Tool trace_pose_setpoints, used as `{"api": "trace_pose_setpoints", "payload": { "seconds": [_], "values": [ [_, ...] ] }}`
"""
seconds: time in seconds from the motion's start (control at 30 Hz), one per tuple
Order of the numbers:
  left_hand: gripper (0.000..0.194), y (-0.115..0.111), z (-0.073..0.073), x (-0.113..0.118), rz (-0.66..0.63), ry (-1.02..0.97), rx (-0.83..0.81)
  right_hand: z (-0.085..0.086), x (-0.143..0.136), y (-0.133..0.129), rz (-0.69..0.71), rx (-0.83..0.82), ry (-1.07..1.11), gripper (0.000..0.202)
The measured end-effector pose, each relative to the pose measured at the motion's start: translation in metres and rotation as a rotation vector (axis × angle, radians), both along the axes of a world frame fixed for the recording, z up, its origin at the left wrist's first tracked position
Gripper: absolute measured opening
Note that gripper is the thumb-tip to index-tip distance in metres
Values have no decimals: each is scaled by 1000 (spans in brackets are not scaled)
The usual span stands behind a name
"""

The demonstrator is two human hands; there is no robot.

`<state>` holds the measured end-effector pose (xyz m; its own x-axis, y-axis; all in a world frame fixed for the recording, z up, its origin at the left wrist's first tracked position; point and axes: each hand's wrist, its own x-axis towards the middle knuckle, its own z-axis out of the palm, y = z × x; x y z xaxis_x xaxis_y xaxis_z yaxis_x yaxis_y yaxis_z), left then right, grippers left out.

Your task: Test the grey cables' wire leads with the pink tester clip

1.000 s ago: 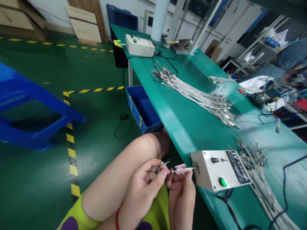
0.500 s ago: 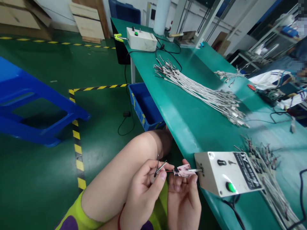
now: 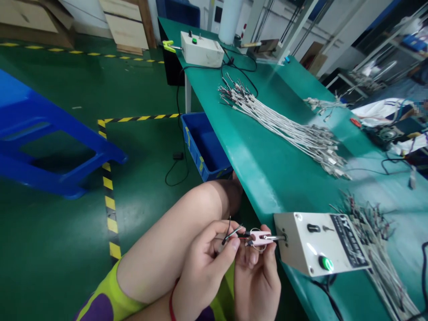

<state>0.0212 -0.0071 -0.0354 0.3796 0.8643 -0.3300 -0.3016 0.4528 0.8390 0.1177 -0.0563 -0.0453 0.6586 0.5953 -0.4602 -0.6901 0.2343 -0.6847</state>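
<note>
My left hand (image 3: 207, 263) is closed, thumb and forefinger pinching a few thin wires (image 3: 230, 236), black, red and grey. Their ends reach toward a small pink clip (image 3: 259, 238) with black tips. This clip sits on the metal shaft (image 3: 276, 238) of a white box machine (image 3: 321, 245) at the table edge. Palm up, my right hand (image 3: 256, 276) has its thumb and forefinger on either side of the clip, the other fingers curled below. A thin pale ring shows around the clip. The green button (image 3: 326, 263) on the box is lit.
On the green table (image 3: 261, 178) lie a long bundle of white cables (image 3: 287, 125) and another bundle (image 3: 377, 245) behind the machine. A second white box (image 3: 202, 50) with a yellow clip stands farther off. A blue bin (image 3: 205, 147) and a blue stool (image 3: 50, 133) are on the floor.
The pink clip has turned on the shaft and now shows a plainer pink side. My left hand with the wires has moved slightly right, nearer the clip. The view has shifted slightly.
</note>
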Motion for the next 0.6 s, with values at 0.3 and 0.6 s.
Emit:
{"api": "trace_pose_setpoints", "payload": {
  "seconds": [0.3,0.6],
  "values": [
    [9,-2,-5,3,10,-33,74,1,2,-2,16,-6,-1,37],
    [8,-2,-6,6,32,18,117,2,1,-2,59,-9,-78,30]
  ]
}}
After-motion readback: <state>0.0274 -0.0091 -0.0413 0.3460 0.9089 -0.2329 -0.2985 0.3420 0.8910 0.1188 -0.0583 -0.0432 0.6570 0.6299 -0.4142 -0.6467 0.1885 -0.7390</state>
